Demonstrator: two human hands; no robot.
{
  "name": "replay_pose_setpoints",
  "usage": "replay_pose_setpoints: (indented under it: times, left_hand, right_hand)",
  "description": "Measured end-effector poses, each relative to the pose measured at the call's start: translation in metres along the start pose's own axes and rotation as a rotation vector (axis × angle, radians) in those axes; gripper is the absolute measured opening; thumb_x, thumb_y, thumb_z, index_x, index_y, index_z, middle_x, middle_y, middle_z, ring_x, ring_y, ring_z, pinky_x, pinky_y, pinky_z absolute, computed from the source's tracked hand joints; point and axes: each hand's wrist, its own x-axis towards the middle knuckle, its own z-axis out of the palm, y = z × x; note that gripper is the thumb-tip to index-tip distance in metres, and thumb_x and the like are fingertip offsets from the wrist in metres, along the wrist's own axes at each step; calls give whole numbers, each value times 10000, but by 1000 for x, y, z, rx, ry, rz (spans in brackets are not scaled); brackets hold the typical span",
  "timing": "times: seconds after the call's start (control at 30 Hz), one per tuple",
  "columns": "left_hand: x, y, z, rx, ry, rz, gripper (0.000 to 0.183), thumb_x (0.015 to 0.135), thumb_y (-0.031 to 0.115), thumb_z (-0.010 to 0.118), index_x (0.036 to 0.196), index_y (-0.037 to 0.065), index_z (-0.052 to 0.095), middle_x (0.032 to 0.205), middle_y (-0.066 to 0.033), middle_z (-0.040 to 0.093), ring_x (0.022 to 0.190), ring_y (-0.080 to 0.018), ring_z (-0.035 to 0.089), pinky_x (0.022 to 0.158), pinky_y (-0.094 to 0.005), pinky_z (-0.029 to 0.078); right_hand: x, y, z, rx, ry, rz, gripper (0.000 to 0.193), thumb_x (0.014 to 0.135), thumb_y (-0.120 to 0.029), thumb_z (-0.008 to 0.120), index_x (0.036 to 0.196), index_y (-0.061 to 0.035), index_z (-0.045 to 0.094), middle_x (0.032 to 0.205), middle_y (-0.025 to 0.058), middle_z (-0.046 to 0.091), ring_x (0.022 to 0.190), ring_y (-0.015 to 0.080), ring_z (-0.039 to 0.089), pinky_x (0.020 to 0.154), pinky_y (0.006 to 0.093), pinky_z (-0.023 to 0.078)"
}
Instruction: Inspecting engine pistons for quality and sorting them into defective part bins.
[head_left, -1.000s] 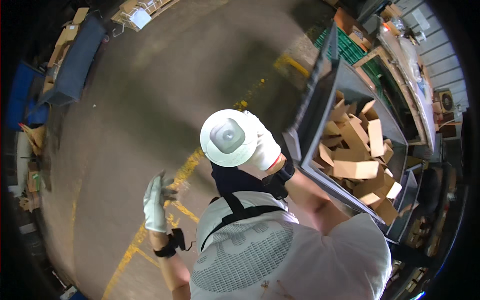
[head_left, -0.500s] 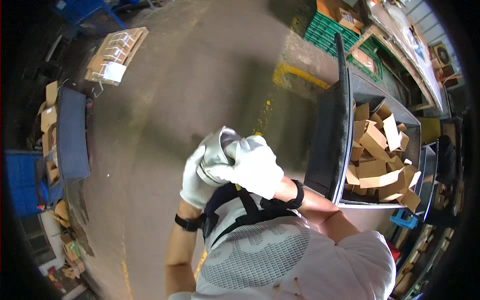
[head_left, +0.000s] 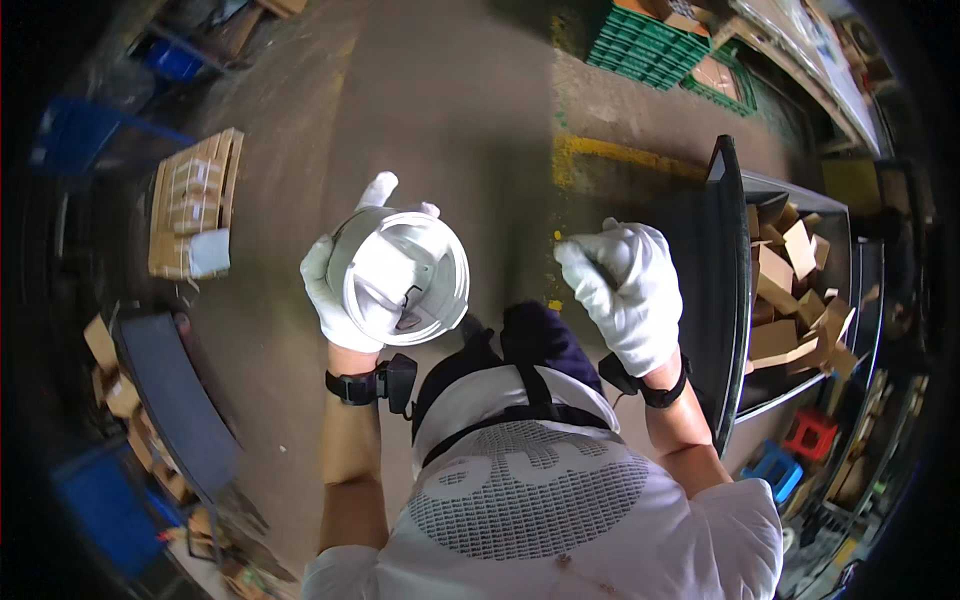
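My left hand (head_left: pixel 335 318), in a white glove, grips a white round housing (head_left: pixel 390 262) shaped like a short open cylinder. Its open side faces up toward me, and a small dark wire shows on the bright inside. Thumb and fingers wrap the outer wall from the left and far sides. Off to the right, well apart from the housing, my gloved right hand (head_left: pixel 630 290) is closed with its fingers curled in. Whatever it may hold is hidden in the glove.
At right stands a dark bin (head_left: pixel 715 300) of folded cardboard pieces (head_left: pixel 785 345). Green crates (head_left: pixel 650 45) lie beyond it; blue (head_left: pixel 772 470) and red (head_left: pixel 810 435) stools are behind it. A pallet with flat cartons (head_left: pixel 190 205) and a grey cart (head_left: pixel 175 400) are at left.
Both hands were together on the housing; my right hand has come away to the right. The housing has turned its open side up in my left hand. The whole view has shifted.
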Motion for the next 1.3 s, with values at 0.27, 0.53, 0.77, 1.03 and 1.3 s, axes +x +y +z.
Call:
replay_pose_setpoints:
  times: [0.27, 0.53, 0.77, 1.03, 1.3]
  left_hand:
    - [231, 60, -27, -46, -338, -2, 913, 835, 475, 591, 1518, -29, 254, 1377, -369, 448, 1174, -427, 588, 985, -510, 510]
    - [427, 129, -21, 19, -294, 56, 981, 713, 406, 723, 1477, -39, 299, 1367, -353, 453, 1154, -407, 601, 961, -496, 539]
    - [595, 203, -49, 38, -342, 70, 991, 688, 480, 782, 1458, 22, 357, 1338, -313, 473, 1128, -400, 604, 914, -527, 556]
    - [840, 289, -41, 42, -315, -225, 972, 700, 391, 673, 1476, -62, 302, 1357, -310, 486, 1223, -362, 555, 1057, -440, 456]
    - [1060, 316, -59, 136, 10, -424, 445, 984, 231, 462, 1276, -86, 573, 1240, -184, 652, 1135, -273, 634, 1034, -398, 477]
  right_hand:
    - [146, 90, 29, -129, -97, 74, 136, 806, -227, 711, 808, -94, 740, 775, 66, 709, 754, 307, 635, 865, 428, 499]
    - [371, 160, 51, -242, 65, -133, 135, 814, -243, 725, 768, -115, 732, 637, 77, 633, 611, 291, 580, 611, 416, 441]
    - [555, 200, 114, -128, -51, -296, 188, 834, -260, 713, 710, -121, 685, 611, 62, 603, 573, 285, 558, 580, 400, 420]
    - [784, 223, 148, -26, -140, -280, 276, 781, -328, 782, 969, -140, 708, 819, 36, 660, 747, 277, 624, 798, 409, 490]
    - [964, 324, 210, -128, -116, -226, 250, 754, -160, 720, 1001, -154, 680, 798, 33, 629, 584, 272, 585, 497, 387, 457]
